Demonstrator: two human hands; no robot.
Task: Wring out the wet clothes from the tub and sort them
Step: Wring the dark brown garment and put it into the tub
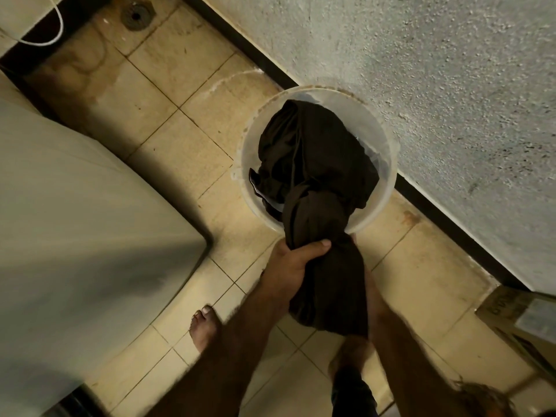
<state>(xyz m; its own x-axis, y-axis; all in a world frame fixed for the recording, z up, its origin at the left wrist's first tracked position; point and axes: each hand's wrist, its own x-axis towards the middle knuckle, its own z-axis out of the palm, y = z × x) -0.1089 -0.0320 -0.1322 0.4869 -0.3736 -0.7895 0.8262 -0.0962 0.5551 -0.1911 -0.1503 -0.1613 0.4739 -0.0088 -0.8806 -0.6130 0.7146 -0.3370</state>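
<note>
A translucent white tub (pixel 388 164) stands on the tiled floor against the wall's dark skirting. A wet dark brown garment (pixel 313 164) rises out of it in a twisted rope toward me. My left hand (pixel 288 266) grips the twisted cloth just in front of the tub, thumb across the top. My right hand (pixel 371 290) is mostly hidden behind the bunched lower end of the garment; only a finger edge and the wrist show, wrapped around the cloth from the right.
A large white appliance (pixel 75 236) fills the left side. A floor drain (pixel 137 15) sits at the top left, with a white cord (pixel 57 34) nearby. A cardboard box (pixel 523 323) stands at the right edge. My bare feet (pixel 204 329) are on the wet beige tiles.
</note>
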